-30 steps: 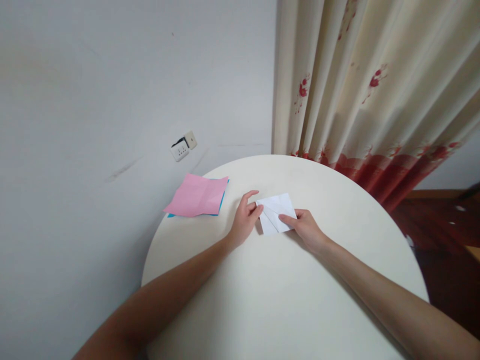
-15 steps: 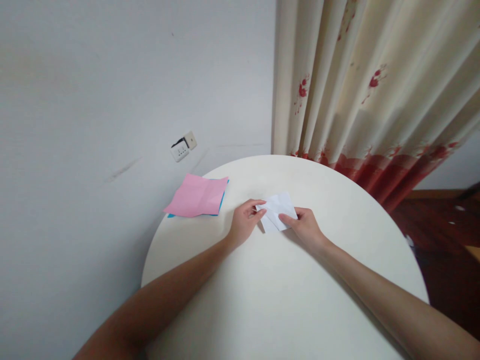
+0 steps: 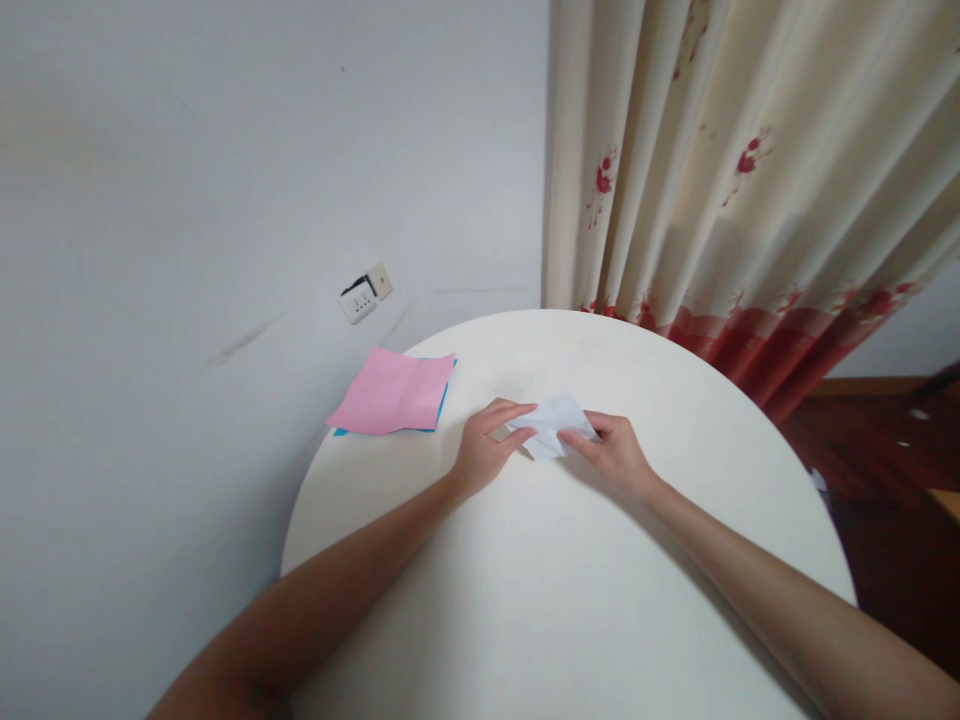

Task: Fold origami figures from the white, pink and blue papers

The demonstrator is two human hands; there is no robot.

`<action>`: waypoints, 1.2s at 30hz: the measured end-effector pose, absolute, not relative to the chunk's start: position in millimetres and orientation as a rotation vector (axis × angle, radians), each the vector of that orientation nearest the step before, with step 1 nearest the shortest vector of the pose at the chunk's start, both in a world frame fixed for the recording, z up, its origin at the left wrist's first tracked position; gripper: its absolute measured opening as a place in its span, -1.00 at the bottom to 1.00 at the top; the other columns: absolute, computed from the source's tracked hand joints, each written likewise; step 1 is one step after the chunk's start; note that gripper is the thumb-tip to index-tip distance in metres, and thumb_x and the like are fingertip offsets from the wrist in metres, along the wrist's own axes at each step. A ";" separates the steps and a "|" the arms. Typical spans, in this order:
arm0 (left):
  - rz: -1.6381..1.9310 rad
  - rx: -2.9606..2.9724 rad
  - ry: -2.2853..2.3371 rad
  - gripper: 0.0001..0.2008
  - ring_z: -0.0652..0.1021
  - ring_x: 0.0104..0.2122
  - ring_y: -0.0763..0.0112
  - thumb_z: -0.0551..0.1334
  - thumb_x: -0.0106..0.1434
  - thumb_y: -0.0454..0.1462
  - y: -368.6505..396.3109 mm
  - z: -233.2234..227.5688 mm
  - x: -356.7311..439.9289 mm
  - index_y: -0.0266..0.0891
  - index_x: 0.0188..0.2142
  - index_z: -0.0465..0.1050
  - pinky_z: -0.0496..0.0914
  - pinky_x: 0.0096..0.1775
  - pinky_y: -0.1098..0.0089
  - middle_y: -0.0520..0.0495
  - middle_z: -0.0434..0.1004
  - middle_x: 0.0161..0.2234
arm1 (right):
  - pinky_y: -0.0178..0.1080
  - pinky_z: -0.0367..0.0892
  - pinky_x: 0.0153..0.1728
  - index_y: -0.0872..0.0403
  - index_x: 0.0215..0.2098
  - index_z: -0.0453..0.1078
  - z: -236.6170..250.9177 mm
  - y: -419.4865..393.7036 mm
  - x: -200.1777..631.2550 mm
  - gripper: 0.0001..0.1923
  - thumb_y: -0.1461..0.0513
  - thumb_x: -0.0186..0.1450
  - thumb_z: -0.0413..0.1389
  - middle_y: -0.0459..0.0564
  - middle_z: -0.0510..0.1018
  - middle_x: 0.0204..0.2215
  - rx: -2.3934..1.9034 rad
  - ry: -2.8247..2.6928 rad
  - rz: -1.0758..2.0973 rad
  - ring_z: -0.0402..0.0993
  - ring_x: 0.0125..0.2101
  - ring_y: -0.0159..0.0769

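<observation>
my left hand (image 3: pixel 484 450) is curling, thumb and forefinger pinching together at the tips | my right hand (image 3: pixel 615 452) is lying knuckles up just beside it, forefinger and thumb pinching toward the left hand | both my bare forearms are reaching forward, converging, wrists low | fingertips of the two hands are sitting near each other

You had two hands on one round white table (image 3: pixel 570 600): your left hand (image 3: pixel 484 450) and right hand (image 3: pixel 615 455). There were three papers: one white folded paper (image 3: pixel 553 425), one pink sheet (image 3: pixel 394 392), one blue sheet (image 3: pixel 444 400). One wall socket (image 3: pixel 366 293) and one curtain (image 3: pixel 742 170) showed.
</observation>
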State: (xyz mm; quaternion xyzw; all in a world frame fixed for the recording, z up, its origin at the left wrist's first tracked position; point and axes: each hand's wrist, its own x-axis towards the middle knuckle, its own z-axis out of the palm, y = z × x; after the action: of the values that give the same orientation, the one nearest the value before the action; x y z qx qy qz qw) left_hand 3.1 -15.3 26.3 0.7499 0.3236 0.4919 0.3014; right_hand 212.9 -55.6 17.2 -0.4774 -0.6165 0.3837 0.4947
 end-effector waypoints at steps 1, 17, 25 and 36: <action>1.306 1.993 0.858 -0.73 0.54 -0.21 0.28 0.38 0.17 -0.22 -15.5 26.2 3.2 -0.12 -0.11 0.62 0.39 -0.12 0.30 -0.11 0.57 -0.23 | -0.26 0.25 -0.38 0.14 -0.32 0.60 16.7 -55.7 212.7 -0.64 0.00 0.18 0.22 -0.02 0.57 -0.42 -1.152 -1.503 0.931 0.39 -0.42 -0.21; 1.401 2.004 0.806 -0.92 0.53 -0.26 0.37 0.39 0.18 -0.26 -12.0 23.5 6.4 -0.17 -0.30 0.65 0.41 -0.18 0.32 -0.06 0.51 -0.30 | -0.30 0.18 -0.41 0.10 -0.41 0.52 17.4 -56.1 216.1 -0.75 0.11 0.31 0.17 -0.07 0.48 -0.50 -1.070 -1.678 0.590 0.34 -0.45 -0.32; 1.329 1.694 0.881 -0.88 0.56 -0.40 0.37 0.43 0.09 -0.24 -8.0 17.8 7.9 -0.26 -0.42 0.62 0.40 -0.34 0.39 -0.06 0.59 -0.44 | -0.30 0.16 -0.46 0.12 -0.47 0.51 15.8 -56.3 214.6 -0.70 0.05 0.25 0.20 -0.08 0.45 -0.53 -1.154 -1.583 0.708 0.30 -0.49 -0.33; 1.403 1.972 0.777 -0.92 0.54 -0.41 0.40 0.43 0.13 -0.24 -14.0 22.6 7.6 -0.21 -0.42 0.63 0.39 -0.31 0.39 -0.07 0.59 -0.44 | -0.08 0.36 -0.07 -0.05 0.13 0.36 21.9 -53.8 217.4 -0.38 0.05 0.13 0.35 0.11 0.47 0.02 -0.979 -1.623 0.460 0.39 0.01 -0.10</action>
State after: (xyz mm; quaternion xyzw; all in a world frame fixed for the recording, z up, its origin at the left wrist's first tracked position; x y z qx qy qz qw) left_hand 7.6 -14.0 22.6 0.7413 0.2922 0.5273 0.2952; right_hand 217.4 -53.8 21.9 -0.4157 -0.6888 0.1954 0.5608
